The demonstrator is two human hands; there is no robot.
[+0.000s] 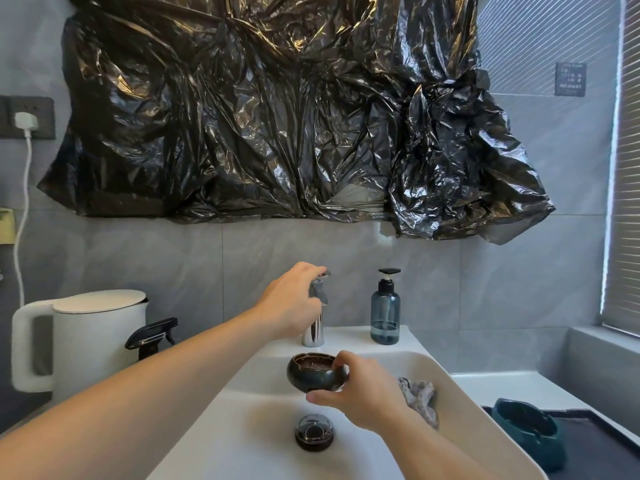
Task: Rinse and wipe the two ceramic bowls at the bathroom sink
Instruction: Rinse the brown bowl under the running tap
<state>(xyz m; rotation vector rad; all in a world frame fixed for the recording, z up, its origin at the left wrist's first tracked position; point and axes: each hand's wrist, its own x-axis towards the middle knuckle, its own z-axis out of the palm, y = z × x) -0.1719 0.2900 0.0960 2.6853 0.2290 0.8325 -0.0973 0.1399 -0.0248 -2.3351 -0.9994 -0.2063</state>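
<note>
So, R hand [363,393]: fingertips curled over the near rim of the dark brown bowl [316,372], thumb stretched under its base, so it's pinched between thumb & fingers and held upright above the white sink [460,410], just in front of the tap base. Inside of the bowl looks pale/wet, can't tell more. L hand [294,303]: fingers bent down over the top lever of the chrome tap [317,317], thumb side hidden behind the spout, so grip looks closed round the lever but exact contact partly out of sight. Can't tell if water is running.

Outward from there: a grey crumpled cloth [417,396] lies on the sink's right slope, just behind the R wrist. Drain plug [314,432], dark w/ clear dome, sits at the basin bottom, below the held bowl. Second bowl, teal [526,431], sits well apart to the right on a dark mat [595,441] on the counter, rim notched.

Back ledge: blue pump bottle [385,313] stands right of the tap, near it, not touching. Left of the sink: black spray trigger [152,336] and beside it a white kettle [83,337]; a white plug [26,123] sits in the wall socket above, cable hanging down. Black plastic sheet [277,116] covers the wall over the sink. Window blind [627,168] at far right.
</note>
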